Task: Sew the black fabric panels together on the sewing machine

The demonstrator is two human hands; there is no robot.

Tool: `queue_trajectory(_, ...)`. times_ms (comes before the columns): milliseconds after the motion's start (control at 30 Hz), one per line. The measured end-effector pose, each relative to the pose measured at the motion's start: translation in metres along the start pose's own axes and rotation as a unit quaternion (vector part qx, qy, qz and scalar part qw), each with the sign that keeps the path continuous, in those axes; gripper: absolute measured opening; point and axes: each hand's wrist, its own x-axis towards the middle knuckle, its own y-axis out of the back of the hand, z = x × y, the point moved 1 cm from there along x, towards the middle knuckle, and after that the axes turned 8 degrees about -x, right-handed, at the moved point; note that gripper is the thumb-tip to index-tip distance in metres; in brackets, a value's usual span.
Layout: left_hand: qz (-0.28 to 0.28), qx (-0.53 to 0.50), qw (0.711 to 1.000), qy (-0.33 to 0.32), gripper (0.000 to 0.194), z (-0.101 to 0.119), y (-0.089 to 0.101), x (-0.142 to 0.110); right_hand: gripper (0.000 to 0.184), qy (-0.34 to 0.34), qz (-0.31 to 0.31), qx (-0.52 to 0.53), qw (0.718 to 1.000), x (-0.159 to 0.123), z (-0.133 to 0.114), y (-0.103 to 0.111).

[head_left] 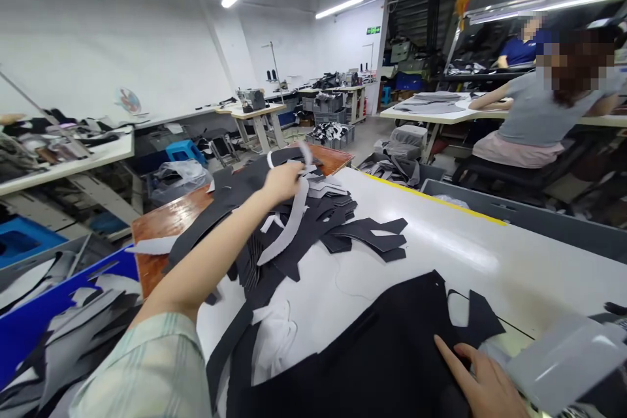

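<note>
My left hand (284, 181) reaches across to the far end of the table. Its fingers are closed on a curved light-grey fabric strip (290, 228) that hangs down from them. Around it lie heaped dark cut fabric pieces (313, 235), and a stack of pale grey pieces (326, 188) is just to its right. At the near right, my right hand (484, 375) rests with fingers apart on a large black fabric panel (386, 346). A smaller dark fabric piece (482, 320) lies beyond that hand, near a grey machine part (571, 362).
The white table (431, 235) has a yellow-edged far side and joins a brown wooden board (171, 215). A blue bin (125, 268) of fabric pieces stands at left; a grey crate (470, 212) is beyond the table. A seated person (543, 111) works at another table, right.
</note>
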Motion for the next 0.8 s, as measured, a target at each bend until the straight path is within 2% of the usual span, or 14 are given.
queue_trajectory(33,-0.003,0.002,0.999,-0.035,0.044,0.027,-0.002,-0.014,0.076,0.005,0.007,-0.002,1.000,0.003,-0.006,0.000)
queue_trajectory(67,-0.001,0.009,0.994,-0.106,0.050,0.056,-0.006,-0.030,0.076,0.013,0.014,-0.002,1.000,0.007,-0.012,0.000)
queue_trajectory(167,-0.053,0.013,0.944,-0.324,0.049,0.139,-0.033,-0.080,0.073,0.036,0.023,0.009,0.999,0.015,-0.034,0.008)
queue_trajectory(233,-0.082,0.010,0.904,-0.419,0.043,0.177,-0.055,-0.111,0.067,0.026,0.007,0.017,0.999,0.015,-0.044,0.020)
queue_trajectory(300,-0.113,-0.004,0.872,-0.476,0.037,0.199,-0.075,-0.135,0.060,0.010,-0.023,0.027,0.999,0.011,-0.048,0.036)
queue_trajectory(400,-0.205,-0.039,0.830,-0.517,0.032,0.210,-0.094,-0.156,0.053,-0.001,-0.089,0.062,0.994,-0.002,-0.044,0.062)
queue_trajectory(500,-0.281,-0.067,0.806,-0.517,0.035,0.218,-0.097,-0.164,0.047,-0.009,-0.144,0.102,0.984,-0.015,-0.038,0.085)
queue_trajectory(567,-0.298,-0.066,0.807,-0.506,0.029,0.229,-0.094,-0.168,0.043,-0.016,-0.153,0.117,0.981,-0.020,-0.034,0.093)
queue_trajectory(667,-0.319,-0.038,0.811,-0.489,0.023,0.252,-0.090,-0.175,0.037,-0.034,-0.148,0.123,0.981,-0.023,-0.032,0.094)
queue_trajectory(733,-0.323,-0.015,0.814,-0.482,0.028,0.266,-0.090,-0.179,0.036,-0.042,-0.143,0.123,0.981,-0.023,-0.031,0.091)
queue_trajectory(800,-0.310,0.006,0.814,-0.491,0.041,0.275,-0.092,-0.182,0.036,-0.047,-0.138,0.122,0.982,-0.023,-0.031,0.089)
